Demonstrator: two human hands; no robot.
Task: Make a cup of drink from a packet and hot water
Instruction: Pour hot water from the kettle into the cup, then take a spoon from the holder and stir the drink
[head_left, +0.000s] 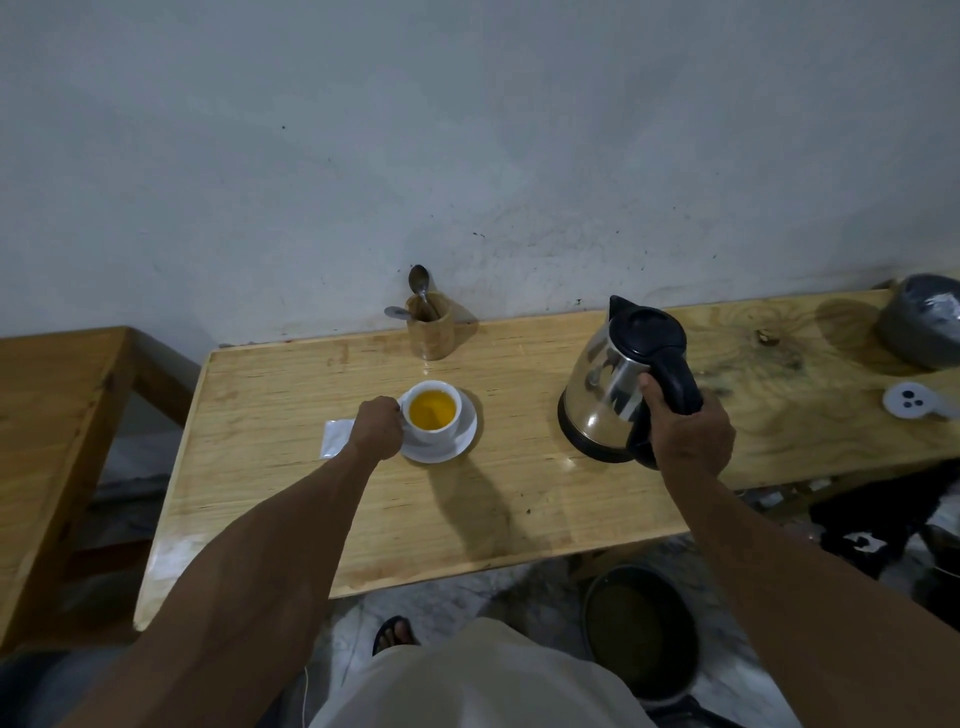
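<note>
Two bare hands work at a wooden desk (519, 499) set against a pale wall. The left hand (378, 427) is closed at the handle side of a white cup (432, 410), its fingers (390, 410) curled against the cup's left wall. That cup holds orange-yellow liquid and stands on a white saucer (457, 441). Just left of the cup, partly under the left wrist, a white packet (335, 439) lies flat on the desk. Right of the cup, well apart from it, the right hand (688, 431) wraps its fingers (655, 397) tight around the black handle of a steel kettle (605, 384), which sits upright. Behind the cup, near the wall, a wooden holder (428, 332) carries spoons (420, 288).
</note>
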